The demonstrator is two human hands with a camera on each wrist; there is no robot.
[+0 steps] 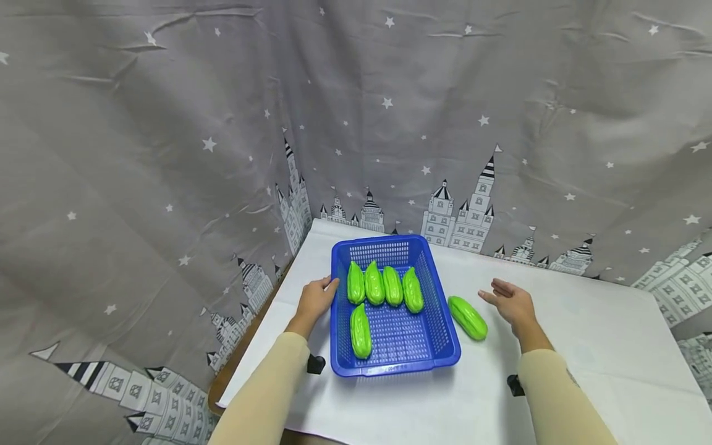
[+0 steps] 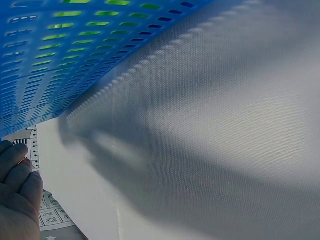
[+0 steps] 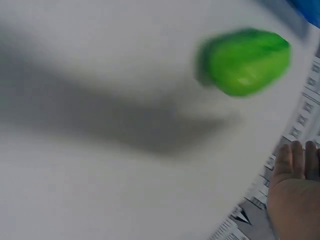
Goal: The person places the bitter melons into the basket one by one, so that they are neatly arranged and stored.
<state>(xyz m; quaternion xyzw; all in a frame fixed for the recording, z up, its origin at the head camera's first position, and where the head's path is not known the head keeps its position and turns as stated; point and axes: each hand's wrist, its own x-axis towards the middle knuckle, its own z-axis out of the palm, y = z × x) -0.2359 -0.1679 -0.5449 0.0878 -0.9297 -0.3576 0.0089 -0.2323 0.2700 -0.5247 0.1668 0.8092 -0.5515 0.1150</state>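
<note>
A blue plastic basket (image 1: 389, 371) with slotted walls stands on the white-covered table. Inside, several bright green, ridged, gourd-like vegetables (image 1: 374, 284) lie side by side along the far part, and one more gourd (image 1: 360, 332) lies nearer at the left. My left hand (image 1: 315, 304) holds the basket's left rim; the left wrist view shows its fingers (image 2: 20, 175) below the slotted wall. To the right of the basket, a loose green gourd (image 1: 468, 318) lies on the table. My right hand (image 1: 513, 303) hovers just right of that gourd, fingers extended and holding nothing.
The white table cover (image 1: 584, 334) stretches out to the right. A grey curtain (image 1: 389, 123) printed with stars and castles hangs behind and at the left. The table's brown wooden edge (image 1: 245, 346) shows at the left.
</note>
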